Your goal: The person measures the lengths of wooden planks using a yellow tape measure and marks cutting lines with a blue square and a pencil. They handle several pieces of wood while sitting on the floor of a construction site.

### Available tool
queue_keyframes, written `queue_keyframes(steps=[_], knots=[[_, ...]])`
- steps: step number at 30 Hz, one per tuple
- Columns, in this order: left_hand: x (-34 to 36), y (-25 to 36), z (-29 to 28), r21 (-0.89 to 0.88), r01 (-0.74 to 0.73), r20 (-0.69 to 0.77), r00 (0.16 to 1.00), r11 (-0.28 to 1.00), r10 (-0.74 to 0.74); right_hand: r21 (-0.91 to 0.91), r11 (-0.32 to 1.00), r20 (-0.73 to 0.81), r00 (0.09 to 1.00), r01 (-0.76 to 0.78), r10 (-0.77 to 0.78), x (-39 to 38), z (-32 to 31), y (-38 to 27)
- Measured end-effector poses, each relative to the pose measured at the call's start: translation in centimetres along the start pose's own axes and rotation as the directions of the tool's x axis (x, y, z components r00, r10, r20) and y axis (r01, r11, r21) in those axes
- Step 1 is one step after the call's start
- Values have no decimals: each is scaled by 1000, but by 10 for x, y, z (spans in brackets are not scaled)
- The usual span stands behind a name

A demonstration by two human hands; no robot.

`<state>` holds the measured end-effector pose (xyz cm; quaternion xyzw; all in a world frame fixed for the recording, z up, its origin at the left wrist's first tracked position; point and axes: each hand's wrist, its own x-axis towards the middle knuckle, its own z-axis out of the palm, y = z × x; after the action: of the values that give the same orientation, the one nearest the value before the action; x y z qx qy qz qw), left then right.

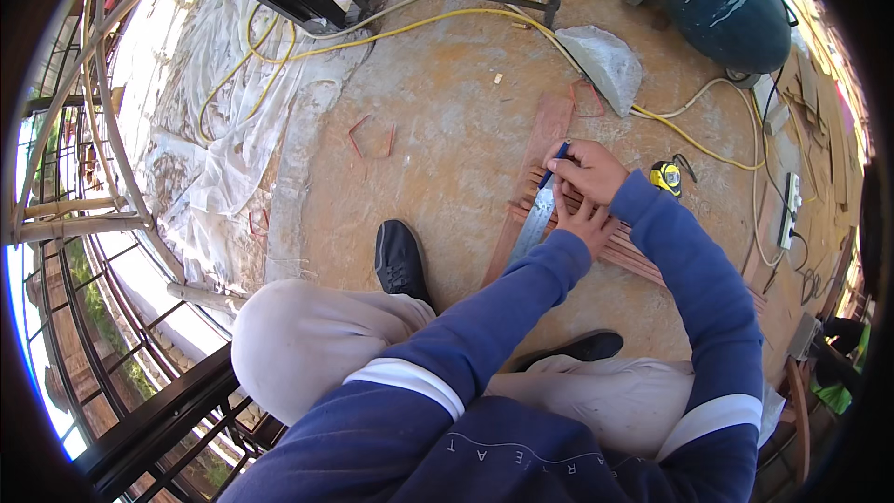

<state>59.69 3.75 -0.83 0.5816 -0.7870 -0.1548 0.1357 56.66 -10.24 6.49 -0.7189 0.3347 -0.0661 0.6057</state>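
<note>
- Far left of the wooden plank (543, 144): a black metal railing (149, 419) curves round the edge, and a crumpled plastic sheet (209, 144) lies on the floor.
- Between sheet and plank: bare, dusty concrete floor (438, 121) with a few bent red wire pieces (371, 138); a yellow hose (391, 33) snakes across above.
- At the plank: a metal ruler (533, 222) lies across a bundle of thin reddish strips (633, 256). The left hand (585, 220) presses flat on ruler and strips.
- Just right of it, the right hand (587, 170) is closed around a blue pen (555, 160), tip down by the ruler's edge. The hands sit close together, nearly touching.
- Judging by this, marking is under way; I cannot make out any finished lines, and no cutting shows.
- Right of the plank: a yellow tape measure (666, 177) lies unused on the floor, with a grey stone (607, 61) and a dark green tank (731, 0) beyond.
</note>
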Motion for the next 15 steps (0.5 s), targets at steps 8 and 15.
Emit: queue_keyframes(steps=[8, 15], knots=[[21, 3, -41, -134, 171, 509, 857, 976, -80, -157, 987, 204, 979, 23, 10, -4, 34, 5], [8, 3, -8, -238, 250, 281, 943, 939, -180, -136, 991, 199, 979, -3, 30, 1, 39, 6]])
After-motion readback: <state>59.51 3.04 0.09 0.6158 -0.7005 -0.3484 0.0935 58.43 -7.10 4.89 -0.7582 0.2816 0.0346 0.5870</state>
